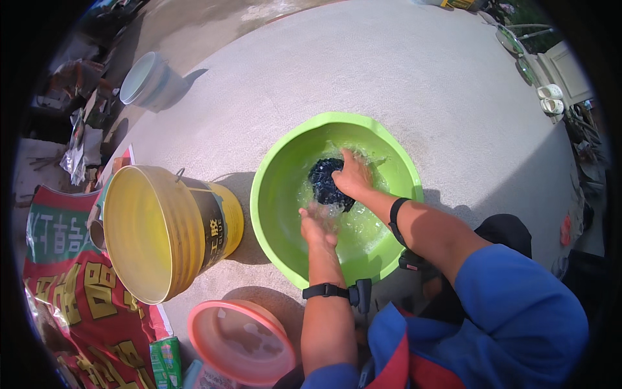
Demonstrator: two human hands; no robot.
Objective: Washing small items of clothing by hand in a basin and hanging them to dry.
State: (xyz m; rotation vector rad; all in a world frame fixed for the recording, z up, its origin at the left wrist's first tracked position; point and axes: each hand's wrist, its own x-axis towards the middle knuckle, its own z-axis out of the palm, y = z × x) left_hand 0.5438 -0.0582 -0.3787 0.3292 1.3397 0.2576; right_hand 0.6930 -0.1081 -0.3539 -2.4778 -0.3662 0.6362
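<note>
A green plastic basin (286, 131) with splashing water in it stands on the ground before me. In the water lies a dark, wet, bunched cloth (326, 182). My right hand (354, 176) grips the right side of this cloth, its thumb and a finger over the dark fabric and its other fingers partly hidden by water. Just below the cloth, my left hand (318, 226) is low in the basin with its thumb apart. Splashing water blurs its fingers, so I cannot tell whether they touch the cloth. Black straps circle both forearms.
Left of the basin stands a yellow bucket (187, 233) with printed writing. A pink basin (240, 343) holding some water sits below it, beside a green packet (165, 362). A red printed sheet (87, 291) lies at left. Farther off are a pale bucket (150, 82) and white shoes (550, 98).
</note>
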